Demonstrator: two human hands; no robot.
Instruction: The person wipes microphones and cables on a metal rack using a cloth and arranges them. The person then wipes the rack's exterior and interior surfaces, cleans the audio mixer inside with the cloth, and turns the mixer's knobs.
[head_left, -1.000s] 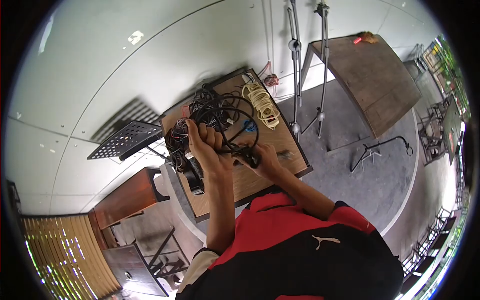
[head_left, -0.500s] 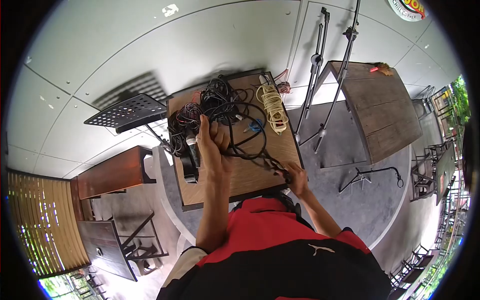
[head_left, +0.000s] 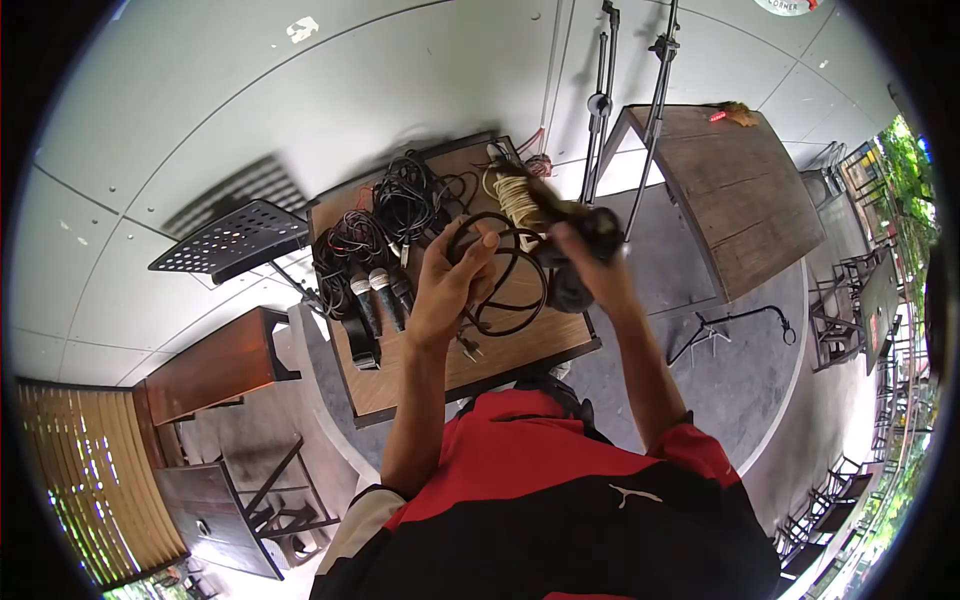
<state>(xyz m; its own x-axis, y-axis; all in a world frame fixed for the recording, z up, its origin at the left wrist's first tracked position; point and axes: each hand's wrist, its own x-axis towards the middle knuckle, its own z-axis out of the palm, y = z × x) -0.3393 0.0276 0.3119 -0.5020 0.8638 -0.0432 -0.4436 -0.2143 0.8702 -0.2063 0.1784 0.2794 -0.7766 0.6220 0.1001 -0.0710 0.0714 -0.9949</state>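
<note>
My left hand [head_left: 455,280] is closed around a loosely coiled black cable [head_left: 541,290], whose loops spread to the right of the fingers. A plug [head_left: 470,349] hangs below that hand, over the table. My right hand [head_left: 597,275], smeared by motion, grips a further dark stretch of the cable at the table's right side; the blur hides its exact shape. Left of my left hand, several microphones [head_left: 380,280] lie side by side on the wooden table [head_left: 400,392]. Behind them sit heaps of black cable [head_left: 405,195] and thinner wires [head_left: 358,233].
A bundle of cream cord [head_left: 516,203] lies at the table's back right. A perforated music stand [head_left: 240,238] rises on the left. Microphone stands [head_left: 652,125] and a second wooden table [head_left: 755,195] are to the right. A low stand [head_left: 712,328] stands on the grey floor.
My right hand has swung up and away from the table's front edge, carrying cable with it. My left hand has lowered slightly, and the microphones now show more fully.
</note>
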